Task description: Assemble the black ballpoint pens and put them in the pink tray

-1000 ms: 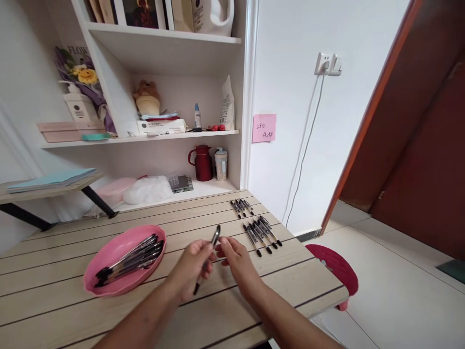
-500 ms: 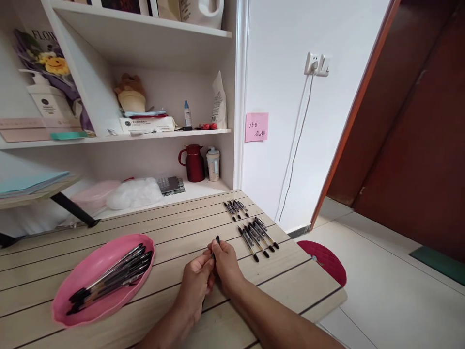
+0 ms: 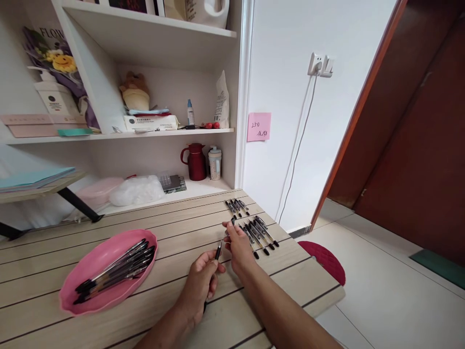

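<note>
My left hand (image 3: 201, 281) is closed round a black pen (image 3: 218, 251), which points up and away from me over the wooden table (image 3: 163, 310). My right hand (image 3: 240, 245) reaches just beyond it and pinches a small black pen cap (image 3: 233, 220) at its fingertips. Right of that hand lies a row of several pens (image 3: 259, 231). A row of short black caps (image 3: 236, 207) lies farther back. To the left, a pink bowl (image 3: 90, 259) holds several more black pens (image 3: 116, 269).
The table's right edge drops to a red stool (image 3: 325, 257) on the white floor. Behind the table, shelves hold a red jug (image 3: 196, 162), a cup, a plastic bag and boxes. A brown door (image 3: 417, 145) stands open at the right.
The two hands were joined on the pen; now my right hand has come away toward the rows with the cap, and my left hand keeps the pen.
</note>
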`<state>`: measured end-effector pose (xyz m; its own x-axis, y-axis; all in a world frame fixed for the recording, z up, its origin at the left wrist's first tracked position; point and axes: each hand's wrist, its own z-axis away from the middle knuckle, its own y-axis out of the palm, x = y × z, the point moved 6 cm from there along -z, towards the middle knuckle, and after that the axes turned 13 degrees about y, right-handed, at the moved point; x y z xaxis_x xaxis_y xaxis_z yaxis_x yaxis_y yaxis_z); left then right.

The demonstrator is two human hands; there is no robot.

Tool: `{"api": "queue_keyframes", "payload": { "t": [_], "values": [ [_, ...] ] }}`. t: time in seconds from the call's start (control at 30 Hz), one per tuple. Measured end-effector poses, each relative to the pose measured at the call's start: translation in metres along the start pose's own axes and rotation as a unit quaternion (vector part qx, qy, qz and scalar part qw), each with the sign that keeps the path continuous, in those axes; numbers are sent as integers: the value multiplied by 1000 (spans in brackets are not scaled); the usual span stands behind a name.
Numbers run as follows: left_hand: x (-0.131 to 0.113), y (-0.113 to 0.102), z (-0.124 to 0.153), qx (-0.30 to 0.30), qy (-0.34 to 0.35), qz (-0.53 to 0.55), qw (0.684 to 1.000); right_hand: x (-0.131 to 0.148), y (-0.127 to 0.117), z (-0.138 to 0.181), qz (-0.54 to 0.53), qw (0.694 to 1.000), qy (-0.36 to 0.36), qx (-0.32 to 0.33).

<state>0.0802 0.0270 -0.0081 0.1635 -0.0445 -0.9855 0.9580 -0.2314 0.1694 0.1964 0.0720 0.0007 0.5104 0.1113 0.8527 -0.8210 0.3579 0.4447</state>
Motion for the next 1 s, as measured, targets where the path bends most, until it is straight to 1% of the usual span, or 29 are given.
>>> {"api": "queue_keyframes", "payload": {
  "t": [0.03, 0.1, 0.17, 0.23, 0.27, 0.3, 0.33, 0.37, 0.43, 0.47, 0.5, 0.53, 0.6, 0.67, 0.77, 0.9, 1.0],
  "values": [
    [1, -1, 0, 2, -2, 6, 1000, 8, -4, -3, 11, 1000, -17, -5],
    [2, -3, -1, 3, 0, 19, 1000, 27, -9, -8, 50, 998, -39, 7],
    [2, -4, -1, 6, 4, 27, 1000, 49, -14, -13, 126, 990, -59, 16],
    [3, -4, -1, 10, 6, 26, 1000, 68, -23, -18, 222, 973, -68, -4],
    [2, -4, -1, 11, 6, 24, 1000, 75, -27, -20, 279, 958, -67, -18],
    [2, -3, -1, 13, 5, 22, 1000, 80, -30, -22, 344, 936, -65, -25],
    [2, -3, -1, 13, 4, 21, 1000, 84, -32, -23, 416, 906, -68, -33],
    [2, -2, -1, 13, 2, 21, 1000, 85, -33, -24, 492, 866, -75, -43],
    [2, -2, 0, 11, -1, 22, 1000, 84, -33, -24, 626, 770, -100, -73],
    [2, -1, 0, 10, -2, 22, 1000, 82, -33, -24, 675, 723, -114, -88],
    [1, -1, 1, 10, -3, 21, 1000, 78, -32, -23, 712, 685, -123, -98],
    [1, -1, 1, 9, -4, 21, 1000, 73, -31, -23, 737, 656, -128, -100],
    [1, -1, 1, 10, -4, 18, 1000, 62, -28, -21, 768, 620, -134, -91],
    [0, 0, 2, 12, -6, 16, 1000, 53, -25, -19, 786, 596, -140, -85],
    [1, -1, 2, 15, -8, 10, 1000, 45, -20, -15, 802, 574, -144, -84],
    [2, -1, 1, 21, -2, 7, 1000, 40, -17, -15, 811, 562, -138, -87],
    [2, -1, 1, 24, 1, 7, 1000, 38, -19, -18, 810, 563, -136, -87]
  ]
}}
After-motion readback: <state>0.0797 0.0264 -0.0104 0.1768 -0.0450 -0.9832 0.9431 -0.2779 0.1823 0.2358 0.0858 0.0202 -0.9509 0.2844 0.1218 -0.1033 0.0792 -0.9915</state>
